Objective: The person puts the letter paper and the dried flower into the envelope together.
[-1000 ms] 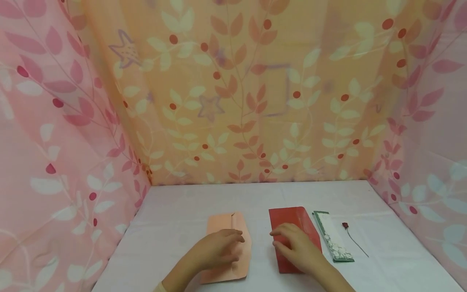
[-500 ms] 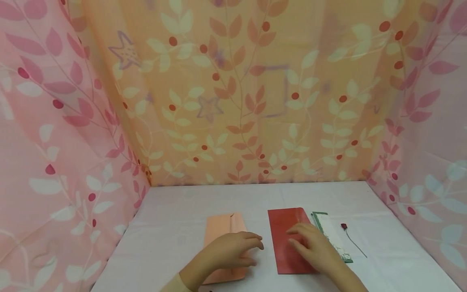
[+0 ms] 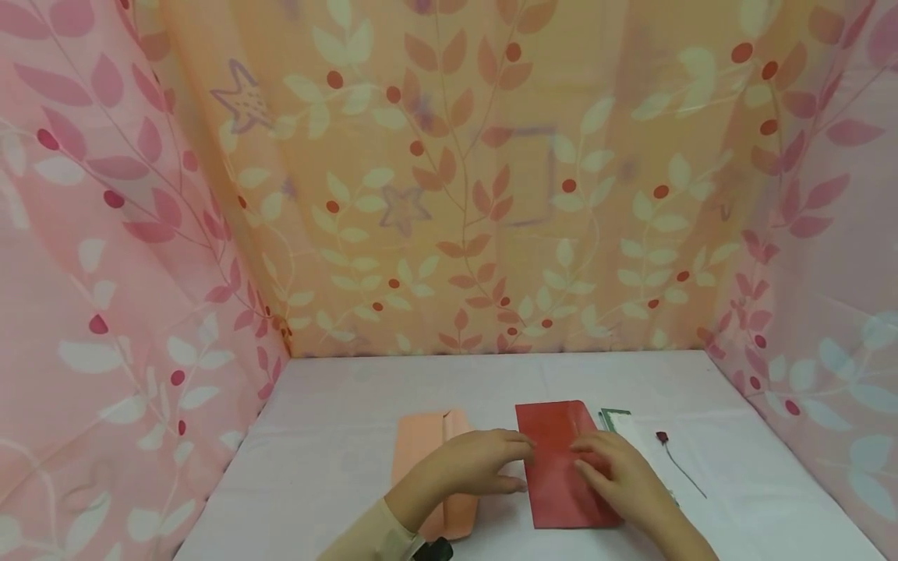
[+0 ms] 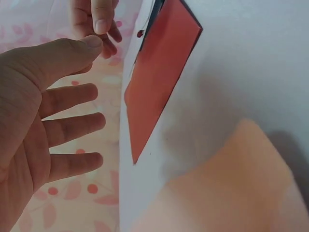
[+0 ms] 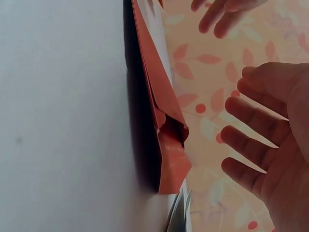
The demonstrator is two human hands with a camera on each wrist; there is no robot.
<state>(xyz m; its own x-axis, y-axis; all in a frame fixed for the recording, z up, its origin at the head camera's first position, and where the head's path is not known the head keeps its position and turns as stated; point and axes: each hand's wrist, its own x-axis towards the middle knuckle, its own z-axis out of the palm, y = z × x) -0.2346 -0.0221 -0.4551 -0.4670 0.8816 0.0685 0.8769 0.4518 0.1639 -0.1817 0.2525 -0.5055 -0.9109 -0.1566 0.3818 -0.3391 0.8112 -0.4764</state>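
Red is the envelope [image 3: 547, 491] which lies flat on the white table [image 3: 337, 382], in front of me. My left grip [image 3: 484, 460] is above its left edge, my right grip [image 3: 627, 475] above its right part; in both, the fingers are apart and hold nothing. The peach envelope [image 3: 414, 452] lies at the left, partly under my forearm. At the right are one green-white card [image 3: 617, 421], partly hidden, and a small dark-red rose [image 3: 662, 438].

Head view looks down; wrist views (closer) share the red envelope [image 3: 556, 477].
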